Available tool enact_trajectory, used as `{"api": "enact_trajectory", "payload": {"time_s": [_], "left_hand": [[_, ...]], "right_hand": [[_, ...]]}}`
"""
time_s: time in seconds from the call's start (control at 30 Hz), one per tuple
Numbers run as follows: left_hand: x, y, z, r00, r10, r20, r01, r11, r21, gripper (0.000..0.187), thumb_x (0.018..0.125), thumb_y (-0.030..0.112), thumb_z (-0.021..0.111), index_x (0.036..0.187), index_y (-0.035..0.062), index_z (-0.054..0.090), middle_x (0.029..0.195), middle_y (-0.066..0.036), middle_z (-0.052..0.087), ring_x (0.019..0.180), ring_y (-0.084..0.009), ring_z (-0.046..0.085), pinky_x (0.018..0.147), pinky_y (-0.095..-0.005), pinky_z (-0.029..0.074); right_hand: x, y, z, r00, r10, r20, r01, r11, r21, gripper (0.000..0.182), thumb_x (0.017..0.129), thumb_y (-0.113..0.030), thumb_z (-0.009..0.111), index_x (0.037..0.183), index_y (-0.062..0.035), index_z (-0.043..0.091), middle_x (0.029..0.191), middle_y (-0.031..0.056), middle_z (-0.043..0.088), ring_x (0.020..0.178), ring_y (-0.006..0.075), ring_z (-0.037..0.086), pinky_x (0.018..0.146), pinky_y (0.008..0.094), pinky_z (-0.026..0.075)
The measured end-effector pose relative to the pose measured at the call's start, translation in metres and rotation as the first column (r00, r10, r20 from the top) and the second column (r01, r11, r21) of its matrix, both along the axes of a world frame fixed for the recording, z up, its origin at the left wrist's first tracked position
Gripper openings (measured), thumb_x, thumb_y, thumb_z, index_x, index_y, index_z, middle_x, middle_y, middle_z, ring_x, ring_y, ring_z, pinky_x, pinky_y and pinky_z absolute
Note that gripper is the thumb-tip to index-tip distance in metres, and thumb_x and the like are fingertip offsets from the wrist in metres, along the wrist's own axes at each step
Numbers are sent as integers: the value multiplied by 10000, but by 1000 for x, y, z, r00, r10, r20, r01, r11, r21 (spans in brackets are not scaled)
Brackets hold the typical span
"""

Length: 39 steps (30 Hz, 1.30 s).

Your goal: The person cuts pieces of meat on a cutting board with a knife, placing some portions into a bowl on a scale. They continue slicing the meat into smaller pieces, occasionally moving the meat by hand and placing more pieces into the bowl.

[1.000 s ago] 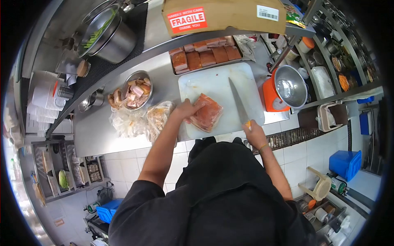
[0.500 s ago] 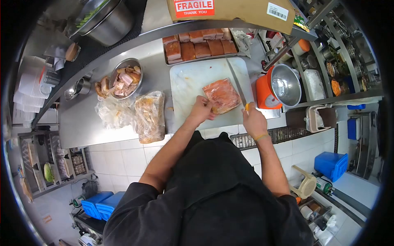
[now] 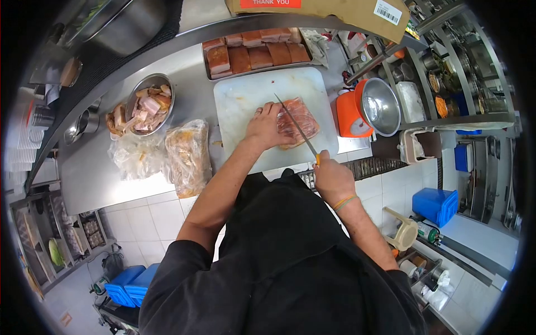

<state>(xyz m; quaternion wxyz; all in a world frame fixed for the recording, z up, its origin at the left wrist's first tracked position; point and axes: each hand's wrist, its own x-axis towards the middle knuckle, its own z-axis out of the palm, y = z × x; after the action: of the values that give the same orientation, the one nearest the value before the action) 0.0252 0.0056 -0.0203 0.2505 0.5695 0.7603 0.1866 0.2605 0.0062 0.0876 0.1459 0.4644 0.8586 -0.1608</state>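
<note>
A reddish slab of meat (image 3: 306,117) lies on the white cutting board (image 3: 240,95). My left hand (image 3: 264,127) rests on the slab's left part, its fingers close together and pointing up the board. In my right hand (image 3: 334,180) is the yellow handle of a long knife (image 3: 296,124). The blade runs diagonally over the meat, just right of my left fingers, with its tip beyond the far edge. Whether the edge has entered the meat is too small to tell.
Behind the board is a tray (image 3: 207,71) of browned meat blocks. To the left are a steel bowl (image 3: 171,106) of meat pieces and a plastic-wrapped slab (image 3: 188,156). An orange scale (image 3: 349,115) with a steel bowl (image 3: 381,106) stands on the right.
My left hand has moved from the slab's near left corner up onto its left part. The knife has swung from the right of the meat to over it. The whole view has shifted slightly.
</note>
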Motion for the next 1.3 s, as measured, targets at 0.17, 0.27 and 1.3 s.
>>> {"api": "enact_trajectory", "payload": {"time_s": [0.17,0.27,1.3], "left_hand": [[2,1,2,999,6,32,-5,999,-33,1147,586,457,986,1506,70,422,1532,-178,467,1414,-422,468,1172,-483,450],[4,1,0,999,20,28,-19,999,-33,1168,581,447,982,1518,64,399,1548,-176,447,1428,-429,445,1175,-485,450],[17,0,-15,999,34,-4,-34,999,1,1283,506,450,995,1573,171,339,1541,-121,389,1453,-372,370,1182,-525,379]], "right_hand": [[-5,-2,5,999,-26,43,28,998,-48,240,1036,-235,567,1118,-12,530,903,226,758,856,410,763,764,503,601],[-14,1,11,998,-34,55,37,998,-53,189,1021,-177,539,1100,-5,536,914,238,760,858,414,764,767,509,602],[-29,24,-28,987,-7,160,23,995,-95,223,993,-98,515,1167,39,536,978,265,762,913,437,764,825,525,603]]}}
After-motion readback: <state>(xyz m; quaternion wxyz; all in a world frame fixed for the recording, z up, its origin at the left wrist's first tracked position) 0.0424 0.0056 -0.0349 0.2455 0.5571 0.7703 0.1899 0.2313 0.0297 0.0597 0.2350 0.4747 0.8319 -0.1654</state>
